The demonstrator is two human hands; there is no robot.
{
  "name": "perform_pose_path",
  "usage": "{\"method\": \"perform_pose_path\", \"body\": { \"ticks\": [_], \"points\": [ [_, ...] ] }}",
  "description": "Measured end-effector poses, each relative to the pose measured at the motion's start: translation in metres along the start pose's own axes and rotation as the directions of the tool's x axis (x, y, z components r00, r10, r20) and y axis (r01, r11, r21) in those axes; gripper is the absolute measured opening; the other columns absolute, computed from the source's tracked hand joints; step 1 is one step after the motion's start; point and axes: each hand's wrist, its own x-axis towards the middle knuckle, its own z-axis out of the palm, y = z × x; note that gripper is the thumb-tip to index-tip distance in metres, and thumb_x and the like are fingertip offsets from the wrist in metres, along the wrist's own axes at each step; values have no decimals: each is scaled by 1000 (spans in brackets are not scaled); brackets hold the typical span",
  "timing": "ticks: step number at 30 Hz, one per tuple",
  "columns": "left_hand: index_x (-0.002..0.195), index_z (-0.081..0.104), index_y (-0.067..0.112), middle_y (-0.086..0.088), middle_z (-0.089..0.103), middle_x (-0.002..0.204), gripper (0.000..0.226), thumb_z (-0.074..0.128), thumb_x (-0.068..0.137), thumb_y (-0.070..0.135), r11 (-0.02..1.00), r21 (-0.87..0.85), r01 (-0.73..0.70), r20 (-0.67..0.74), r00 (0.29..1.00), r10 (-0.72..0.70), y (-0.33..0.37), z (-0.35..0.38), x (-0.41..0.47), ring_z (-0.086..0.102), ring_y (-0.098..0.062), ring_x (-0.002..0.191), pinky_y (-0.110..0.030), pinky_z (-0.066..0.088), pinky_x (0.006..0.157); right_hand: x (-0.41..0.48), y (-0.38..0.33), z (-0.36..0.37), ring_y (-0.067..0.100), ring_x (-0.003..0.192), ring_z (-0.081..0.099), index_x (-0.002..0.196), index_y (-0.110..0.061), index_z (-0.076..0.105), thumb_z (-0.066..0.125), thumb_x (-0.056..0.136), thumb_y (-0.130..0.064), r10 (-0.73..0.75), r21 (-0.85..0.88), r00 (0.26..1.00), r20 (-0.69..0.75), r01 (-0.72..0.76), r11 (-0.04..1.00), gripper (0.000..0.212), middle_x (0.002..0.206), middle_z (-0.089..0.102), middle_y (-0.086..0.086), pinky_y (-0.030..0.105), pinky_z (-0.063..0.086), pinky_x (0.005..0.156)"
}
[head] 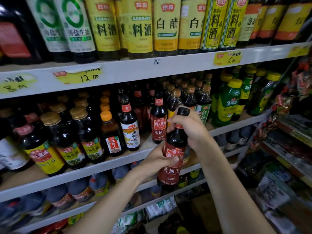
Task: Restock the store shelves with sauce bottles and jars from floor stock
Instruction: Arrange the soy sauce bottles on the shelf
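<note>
I hold a dark soy sauce bottle (172, 159) with a red label and black cap upright in front of the middle shelf (104, 163). My left hand (157, 160) grips its body across the label. My right hand (187, 125) grips its neck just under the cap. A matching red-label bottle (158, 120) stands on the shelf right behind it, with a bare patch of shelf board to that bottle's right. More dark bottles with brown caps (190, 97) fill the row further back.
The top shelf (152, 68) carries tall yellow-label bottles (140, 27). Gold-capped soy bottles (65, 134) stand left on the middle shelf, green bottles (228, 105) right. Lower shelves hold grey-capped jars (99, 183). A side rack with packets (290, 141) stands close on the right.
</note>
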Motion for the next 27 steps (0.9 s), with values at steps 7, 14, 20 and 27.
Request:
{"method": "perform_pose_path", "body": {
  "ticks": [7, 14, 20, 27],
  "points": [
    [115, 58, 23, -2, 75, 96, 55, 84, 66, 23, 999, 24, -36, -254, 966, 41, -13, -21, -14, 71, -20, 89, -26, 55, 73, 15, 16, 26, 28, 79, 72, 90, -9, 63, 79, 79, -16, 74, -66, 993, 93, -68, 996, 21, 81, 73, 13, 39, 58, 78],
    [117, 59, 21, 2, 74, 99, 64, 85, 60, 37, 993, 114, -9, -403, 913, 54, -29, -50, -33, 70, -16, 93, -29, 53, 79, 31, 28, 50, -5, 78, 67, 99, -26, 66, 81, 79, -35, 149, -349, 971, 188, -76, 934, 27, 92, 70, -11, 10, 47, 64],
    [110, 62, 27, 5, 74, 102, 46, 83, 69, 19, 990, 137, -10, -462, 884, 73, -35, -52, -38, 69, -9, 93, -14, 49, 74, 37, 36, 59, 3, 91, 64, 107, -15, 64, 79, 82, -28, 169, -411, 952, 256, -51, 910, 32, 97, 68, -5, 22, 47, 78],
    [111, 61, 19, 5, 75, 98, 44, 83, 73, 13, 995, 100, 10, -598, 800, 52, -44, -64, -51, 70, -12, 90, -15, 49, 71, 53, 22, 63, 14, 99, 62, 117, -8, 65, 58, 97, -13, -217, -509, 970, 112, 244, 826, 23, 104, 67, 1, 35, 55, 85]
  ]
}}
